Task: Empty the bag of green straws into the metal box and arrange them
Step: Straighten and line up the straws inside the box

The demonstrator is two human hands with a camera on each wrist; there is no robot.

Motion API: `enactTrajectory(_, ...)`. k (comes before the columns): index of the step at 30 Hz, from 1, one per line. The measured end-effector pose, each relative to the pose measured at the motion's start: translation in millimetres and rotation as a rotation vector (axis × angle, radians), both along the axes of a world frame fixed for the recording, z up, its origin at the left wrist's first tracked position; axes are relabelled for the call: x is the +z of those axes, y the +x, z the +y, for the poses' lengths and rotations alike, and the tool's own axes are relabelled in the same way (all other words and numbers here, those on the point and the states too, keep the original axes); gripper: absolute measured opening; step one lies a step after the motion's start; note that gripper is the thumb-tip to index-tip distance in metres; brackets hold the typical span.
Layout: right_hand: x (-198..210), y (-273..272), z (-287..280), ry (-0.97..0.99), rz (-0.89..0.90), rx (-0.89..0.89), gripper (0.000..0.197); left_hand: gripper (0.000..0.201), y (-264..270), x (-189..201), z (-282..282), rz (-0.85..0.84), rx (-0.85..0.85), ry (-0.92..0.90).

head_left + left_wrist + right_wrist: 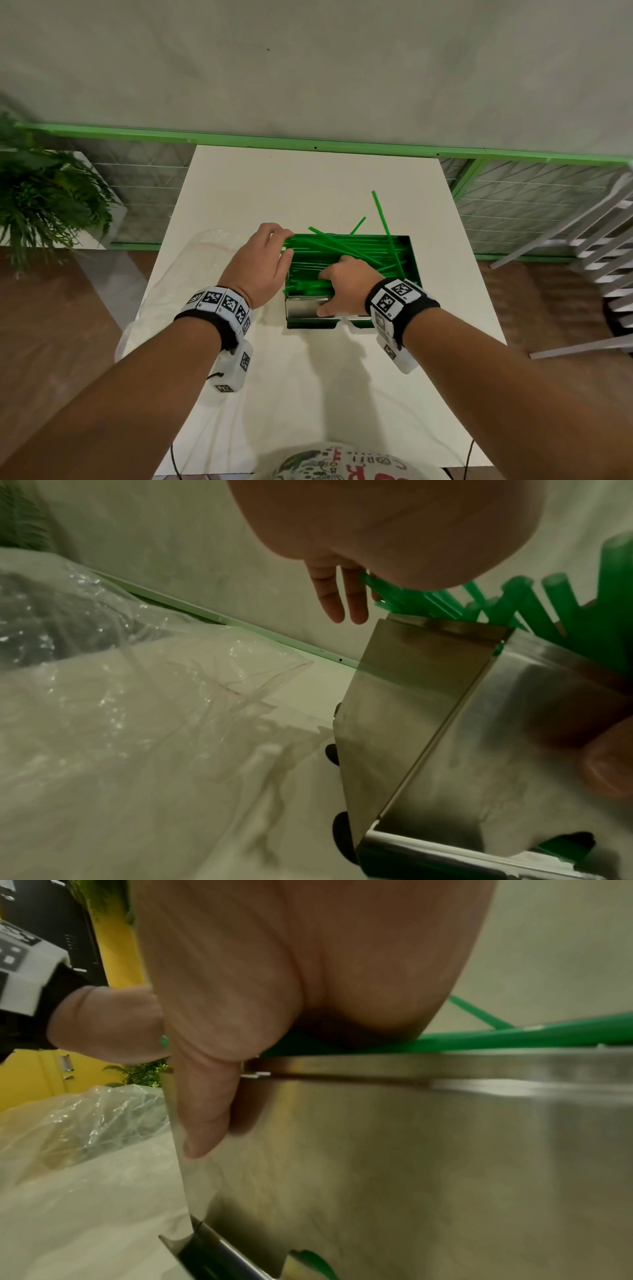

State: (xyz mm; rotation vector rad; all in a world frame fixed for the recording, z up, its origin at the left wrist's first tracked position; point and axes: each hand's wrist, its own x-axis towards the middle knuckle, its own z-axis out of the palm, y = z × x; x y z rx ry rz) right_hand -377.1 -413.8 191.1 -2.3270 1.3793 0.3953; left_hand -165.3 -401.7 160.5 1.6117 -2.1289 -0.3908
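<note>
The green straws [346,255] are being held inside the metal box [409,260], which is standing on the white table [239,185]. The left ends of the bundle are being pressed by the straight fingers of the left hand [260,262] at the box's left wall; nothing is being gripped by it. The pile is being pushed down by the right hand [346,279], its fingers curled into the straws while its thumb [205,1110] is lying against the outer front wall. Whether any straw is being pinched cannot be told.

The clear plastic bag [191,274] is lying emptied on the table, just left of the box.

Risks are being judged as follows. Straws that are crossing the pile may be flicked out over the rim if the bundle is pressed unevenly. The thin straws may be kinked if they are forced down by the curled fingers. The box may be slid along the table if the left-hand push is not being opposed.

Counts: one box, one bag, two hands. The straws are too many and too overlapped to be counted; three or so are sticking up past the far rim
</note>
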Motion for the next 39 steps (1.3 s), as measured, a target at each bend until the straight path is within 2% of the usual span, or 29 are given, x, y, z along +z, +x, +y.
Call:
enactTrajectory(2,3.2,-0.9,-0.8,-0.022,0.021,0.03,0.049,0.038,-1.3,0.1,0.9,0.002,-0.015,-0.003)
enactTrajectory(6,2.9,-0.4,-3.3,-0.028,0.06,0.077,0.045,0.04,-5.1,2.3,1.2,0.021,-0.03,-0.022)
enactTrajectory(12,3.3,1.5,-6.3,0.015,0.063,0.029,0.073,0.033,-10.2,8.6,-1.1,0.088,-0.024,-0.019)
enactTrajectory(18,4.4,-2.2,-4.4,0.037,0.053,0.04,0.063,0.03,-10.8,4.9,-4.4,0.076,-0.038,-0.022)
enactTrajectory(23,7.1,-4.8,-8.7,0.129,-0.015,-0.051,0.068,0.023,-8.5,2.2,-5.3,0.087,-0.05,-0.072)
enactTrajectory(25,11.8,-8.7,-11.5,0.209,-0.072,-0.079,0.06,0.022,-7.4,2.3,-5.6,0.09,-0.055,-0.08)
enactTrajectory(27,16.7,-13.9,-12.9,0.275,-0.138,-0.115,0.027,0.021,-7.4,2.6,-6.1,0.09,-0.055,-0.086)
enactTrajectory(28,19.1,-15.5,-12.9,0.302,-0.17,-0.118,0.019,0.021,-7.5,2.7,-6.5,0.09,-0.055,-0.085)
enactTrajectory(33,23.0,-11.7,-12.6,0.371,-0.194,-0.133,0.023,0.024,-7.6,7.2,-10.8,0.088,-0.048,-0.03)
enactTrajectory(39,32.5,-9.9,-19.0,0.362,-0.214,-0.118,0.025,0.034,-9.0,16.7,-21.0,0.057,-0.004,0.084)
